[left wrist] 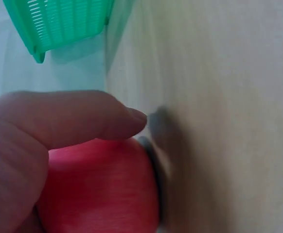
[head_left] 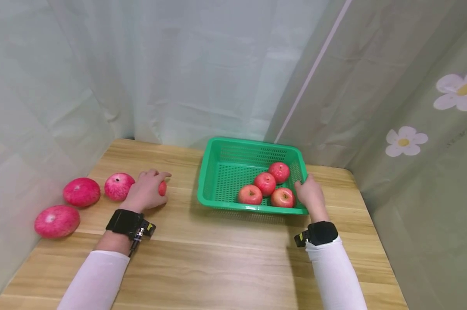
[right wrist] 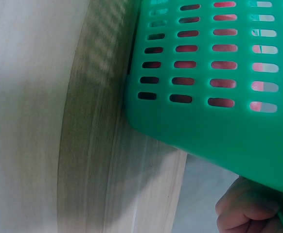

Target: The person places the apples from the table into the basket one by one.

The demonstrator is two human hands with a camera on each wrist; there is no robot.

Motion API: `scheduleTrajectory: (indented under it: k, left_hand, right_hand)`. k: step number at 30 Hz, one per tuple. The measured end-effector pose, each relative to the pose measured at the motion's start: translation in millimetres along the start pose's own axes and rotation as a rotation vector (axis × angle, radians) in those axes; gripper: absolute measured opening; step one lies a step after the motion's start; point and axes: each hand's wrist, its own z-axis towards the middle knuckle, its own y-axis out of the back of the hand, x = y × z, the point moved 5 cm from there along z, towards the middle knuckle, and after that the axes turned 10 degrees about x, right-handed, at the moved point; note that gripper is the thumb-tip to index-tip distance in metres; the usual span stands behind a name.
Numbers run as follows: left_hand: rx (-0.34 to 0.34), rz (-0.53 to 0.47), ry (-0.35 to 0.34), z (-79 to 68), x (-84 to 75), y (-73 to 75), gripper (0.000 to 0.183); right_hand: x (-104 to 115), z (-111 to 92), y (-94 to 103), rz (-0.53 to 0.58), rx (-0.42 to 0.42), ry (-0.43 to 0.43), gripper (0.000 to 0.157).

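In the head view my left hand (head_left: 146, 191) curves over a red apple (head_left: 162, 188) on the table, and most of the fruit is hidden beneath it. Up close, in the left wrist view, the thumb lies along the side of the apple (left wrist: 102, 189). My right hand (head_left: 312, 196) grips the right rim of a green plastic basket (head_left: 204, 172). Several red apples (head_left: 265, 184) sit in the basket's right half. From the right wrist, curled fingers (right wrist: 251, 206) show under the basket's rim, and red fruit shows through its slots.
Left of my left hand lie three larger pink-red fruits: one close by (head_left: 118, 186), one further left (head_left: 81, 192) and one nearer the front (head_left: 57, 221). The wooden table (head_left: 218, 267) is bordered by pale curtains (head_left: 218, 77) behind and at both sides.
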Motion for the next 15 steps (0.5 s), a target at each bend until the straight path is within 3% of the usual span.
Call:
scheduleTrajectory:
  k: [7, 15]
  left_hand:
    - [0.054, -0.002, -0.002, 0.6, -0.2, 1.5, 0.073]
    - [0.034, -0.014, -0.002, -1.1, -0.1, 2.4, 0.071]
  right_hand:
    - [0.0, -0.2, 0.3, 0.005, 0.003, -0.002, 0.067]
    - [0.1, 0.2, -0.3, 0.026, 0.003, -0.001, 0.065]
